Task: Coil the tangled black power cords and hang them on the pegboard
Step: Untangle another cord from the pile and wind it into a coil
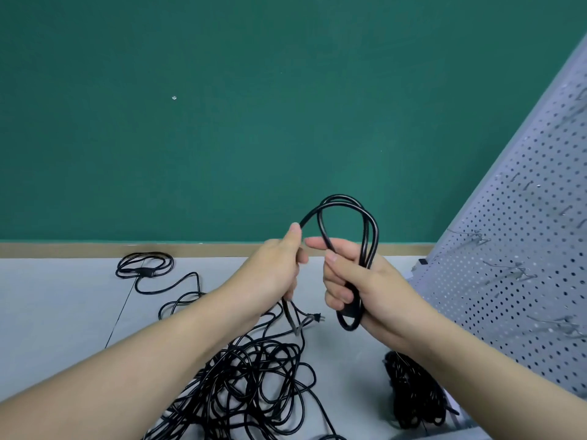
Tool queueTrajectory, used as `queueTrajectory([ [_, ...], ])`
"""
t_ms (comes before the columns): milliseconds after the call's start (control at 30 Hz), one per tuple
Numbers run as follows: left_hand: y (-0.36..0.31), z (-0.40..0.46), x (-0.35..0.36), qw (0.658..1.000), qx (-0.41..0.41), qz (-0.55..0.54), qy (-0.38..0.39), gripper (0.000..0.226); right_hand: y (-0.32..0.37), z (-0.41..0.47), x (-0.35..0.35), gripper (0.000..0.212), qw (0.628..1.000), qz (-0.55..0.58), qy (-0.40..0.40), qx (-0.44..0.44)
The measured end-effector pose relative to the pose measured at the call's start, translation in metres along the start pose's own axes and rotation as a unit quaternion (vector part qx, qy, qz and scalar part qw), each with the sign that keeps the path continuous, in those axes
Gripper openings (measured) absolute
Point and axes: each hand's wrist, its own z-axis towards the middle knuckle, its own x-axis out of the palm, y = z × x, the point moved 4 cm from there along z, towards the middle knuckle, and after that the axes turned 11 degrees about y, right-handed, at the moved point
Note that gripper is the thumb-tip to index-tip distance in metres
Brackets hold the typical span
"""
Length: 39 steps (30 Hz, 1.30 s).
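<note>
Tangled cords (254, 385) below; hands (359, 281) gripping coiled cord (349, 217).

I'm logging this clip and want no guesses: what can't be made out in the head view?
- Tangled cords: the lower part is cut off by the bottom edge, so no count.
- Cord bundle: partly hidden by the right forearm.
- Coil: its middle is covered by the right hand; the left hand hides more cord.
- Pegboard: cut off by the right edge; its hooks are blurred.

Cord tangle (254, 382) left of pegboard (521, 249)
</note>
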Motion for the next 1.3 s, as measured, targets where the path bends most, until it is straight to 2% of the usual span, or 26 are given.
queueTrajectory([
  [100,-0.004,0.006,-0.006,0.993,0.082,-0.078,-0.038,0.028,0.013,0.0,-0.005,0.028,1.0,0.025,-0.009,-0.017],
  [233,-0.011,-0.003,-0.013,0.987,0.141,-0.08,-0.021,0.026,0.019,-0.002,-0.007,0.032,0.999,0.026,-0.004,-0.031],
  [400,-0.011,-0.011,-0.01,0.988,0.105,0.11,0.005,0.029,0.014,-0.004,-0.005,0.031,0.999,-0.033,0.008,-0.033],
  [500,-0.005,-0.009,-0.003,0.988,0.078,0.134,-0.01,0.027,0.012,-0.004,-0.007,0.033,0.999,-0.045,-0.002,-0.026],
  [667,-0.011,-0.018,0.009,0.984,0.121,0.133,0.016,0.032,0.013,-0.004,-0.006,0.031,0.998,-0.053,-0.01,-0.032],
  [800,-0.018,-0.028,0.015,0.982,0.107,0.132,0.083,0.031,0.013,-0.005,-0.007,0.026,0.996,-0.074,-0.028,-0.031],
  [867,-0.017,-0.033,0.019,0.976,0.095,0.165,0.104,0.031,0.012,-0.005,-0.01,0.022,0.995,-0.088,-0.044,-0.029],
  [967,-0.013,-0.034,0.025,0.961,0.094,0.243,0.094,0.035,0.014,-0.004,-0.015,0.023,0.992,-0.091,-0.077,-0.037],
  [1067,-0.009,-0.036,0.026,0.943,0.09,0.309,0.083,0.047,0.023,-0.003,-0.025,0.024,0.991,-0.016,-0.129,-0.031],
  [1133,-0.006,-0.038,0.022,0.919,0.072,0.376,0.093,0.055,0.027,-0.002,-0.035,0.026,0.985,0.066,-0.158,-0.022],
  [1300,-0.007,-0.037,0.003,0.888,0.001,0.443,0.119,0.065,0.032,-0.005,-0.046,0.025,0.957,0.237,-0.166,-0.014],
])
